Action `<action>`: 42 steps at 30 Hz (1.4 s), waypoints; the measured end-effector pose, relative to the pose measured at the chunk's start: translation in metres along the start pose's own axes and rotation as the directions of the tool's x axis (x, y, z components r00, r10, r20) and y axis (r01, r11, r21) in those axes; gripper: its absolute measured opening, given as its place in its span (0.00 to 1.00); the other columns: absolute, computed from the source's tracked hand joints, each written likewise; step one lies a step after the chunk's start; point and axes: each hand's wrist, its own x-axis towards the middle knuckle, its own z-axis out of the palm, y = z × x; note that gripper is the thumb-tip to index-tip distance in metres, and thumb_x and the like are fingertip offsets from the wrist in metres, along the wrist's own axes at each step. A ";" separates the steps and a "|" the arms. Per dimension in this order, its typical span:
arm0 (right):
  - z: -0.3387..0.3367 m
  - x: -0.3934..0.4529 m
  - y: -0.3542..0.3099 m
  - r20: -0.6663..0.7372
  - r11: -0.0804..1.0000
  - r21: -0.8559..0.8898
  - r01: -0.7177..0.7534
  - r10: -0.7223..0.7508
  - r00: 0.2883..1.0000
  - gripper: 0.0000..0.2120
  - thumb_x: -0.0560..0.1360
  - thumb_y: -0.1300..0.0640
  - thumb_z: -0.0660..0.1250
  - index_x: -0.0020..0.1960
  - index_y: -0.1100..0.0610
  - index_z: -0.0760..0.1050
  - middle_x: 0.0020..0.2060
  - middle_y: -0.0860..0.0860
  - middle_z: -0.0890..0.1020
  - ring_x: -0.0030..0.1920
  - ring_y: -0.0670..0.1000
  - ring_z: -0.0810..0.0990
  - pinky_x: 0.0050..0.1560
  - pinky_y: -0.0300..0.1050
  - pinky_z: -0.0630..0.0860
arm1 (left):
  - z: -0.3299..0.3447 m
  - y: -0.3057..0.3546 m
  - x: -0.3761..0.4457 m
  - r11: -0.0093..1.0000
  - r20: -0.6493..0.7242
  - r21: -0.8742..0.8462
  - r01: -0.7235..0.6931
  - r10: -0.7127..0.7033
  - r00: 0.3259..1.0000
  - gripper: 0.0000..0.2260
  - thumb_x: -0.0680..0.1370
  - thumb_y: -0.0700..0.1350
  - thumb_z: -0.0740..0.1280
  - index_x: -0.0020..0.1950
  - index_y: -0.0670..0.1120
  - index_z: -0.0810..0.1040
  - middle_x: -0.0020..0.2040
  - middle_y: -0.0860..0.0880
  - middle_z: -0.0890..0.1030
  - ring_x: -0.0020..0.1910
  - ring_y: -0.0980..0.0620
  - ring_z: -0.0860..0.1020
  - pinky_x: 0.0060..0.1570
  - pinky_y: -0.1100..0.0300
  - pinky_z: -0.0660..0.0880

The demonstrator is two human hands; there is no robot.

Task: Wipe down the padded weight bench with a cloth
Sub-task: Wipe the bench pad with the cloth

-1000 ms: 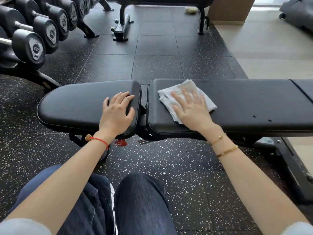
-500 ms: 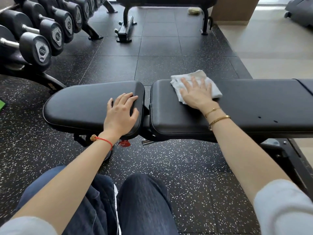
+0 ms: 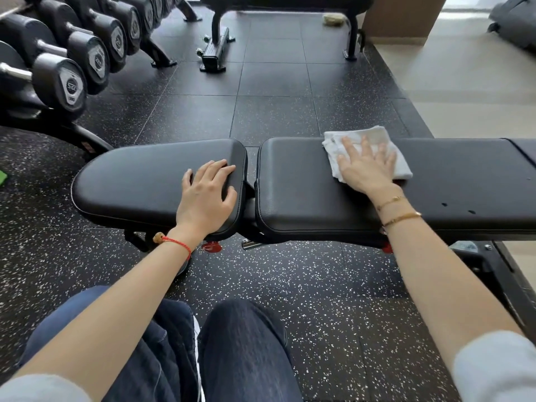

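Dumbbell rack [image 3: 66, 62] is seen far left and beyond the left hand [image 3: 207, 198], on black speckled rubber floor [image 3: 290, 274]. Left hand is laid flat on the seat pad [image 3: 130, 181] of the padded worktop, fingers spread and slightly bent, fingertips near the pad's right edge; nothing is held. A red string bracelet [image 3: 179, 243] is worn on the left wrist. A gap is seen just right of the left hand, between seat pad and back pad [image 3: 295, 192]. White cloth [image 3: 377, 140] is found on the back pad near its far edge, folded, pinned under the right hand [image 3: 367, 166]. Right hand is pressed palm-down on the cloth with fingers straight and spread; cloth sticks out beyond the fingertips and to both sides of the hand. Two gold bracelets [image 3: 401, 217] are worn on the right wrist. Dark-jeaned knees [image 3: 240, 343] are seen below, between the forearms. A second bench frame [image 3: 217, 50] stands well beyond both hands.
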 end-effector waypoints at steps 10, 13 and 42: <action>0.030 -0.061 -0.101 0.016 0.891 -0.067 0.449 -0.449 0.893 0.25 0.82 0.40 0.44 0.79 0.38 0.47 0.80 0.50 0.45 0.78 0.61 0.39 0.74 0.66 0.36 | 0.000 -0.004 0.000 1.000 0.007 0.000 -0.006 0.006 1.000 0.20 0.80 0.51 0.60 0.72 0.53 0.70 0.74 0.54 0.69 0.75 0.53 0.63 0.76 0.44 0.53; 0.032 -0.085 -0.070 -0.029 0.898 -0.054 0.437 -0.439 0.898 0.25 0.83 0.40 0.43 0.79 0.37 0.45 0.80 0.49 0.46 0.79 0.59 0.40 0.75 0.63 0.36 | -0.001 -0.004 0.000 1.000 0.014 -0.004 -0.006 0.006 1.000 0.20 0.80 0.51 0.60 0.73 0.53 0.69 0.75 0.54 0.68 0.76 0.52 0.62 0.76 0.44 0.52; 0.014 -0.059 -0.003 -0.042 1.000 -0.013 0.026 -0.026 0.999 0.24 0.82 0.41 0.43 0.78 0.36 0.48 0.80 0.50 0.47 0.79 0.61 0.43 0.75 0.63 0.35 | -0.001 0.003 -0.002 1.000 0.009 -0.003 0.018 -0.018 1.000 0.20 0.80 0.49 0.59 0.73 0.51 0.69 0.75 0.51 0.68 0.76 0.51 0.61 0.76 0.43 0.52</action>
